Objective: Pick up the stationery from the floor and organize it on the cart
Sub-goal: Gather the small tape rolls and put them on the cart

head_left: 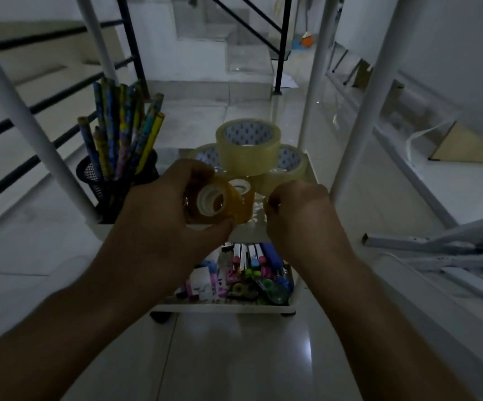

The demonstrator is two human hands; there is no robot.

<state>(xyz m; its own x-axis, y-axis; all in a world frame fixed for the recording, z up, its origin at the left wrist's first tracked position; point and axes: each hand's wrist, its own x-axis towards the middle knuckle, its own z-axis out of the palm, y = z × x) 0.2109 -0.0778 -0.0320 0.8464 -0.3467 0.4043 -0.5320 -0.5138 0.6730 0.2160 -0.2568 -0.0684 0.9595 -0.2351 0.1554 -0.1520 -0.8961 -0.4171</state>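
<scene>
Over the cart's upper shelf (253, 227), the left hand (173, 209) is gripping a small amber tape roll (222, 205), fingers and thumb wrapping round its rim, its white core tilting toward the camera. The right hand (298, 218) is hovering just beside it with its fingers curling in. Something yellowish is peeking out at the thumb, but I cannot tell whether it is pinching anything.

A second small roll (243, 188) is sitting just behind the held one, half hidden by it. Beyond, three large clear tape rolls (247, 151) are sitting in a pyramid, one on two, crowding the shelf's right rim. A black mesh cup (95, 175) is filling the left corner, with patterned pencils (124, 125) fanning out of it.

Only a bare strip of glossy white shelf is showing between and below the hands. White round posts (17, 120) are framing both sides.

Below, the lower tray (222, 308) is brimming with markers (249, 256) and small bright bits too jumbled to name. Its far part is hiding under the shelf and wrists. Shiny pale floor tiles (234, 357) are reflecting light in front.
</scene>
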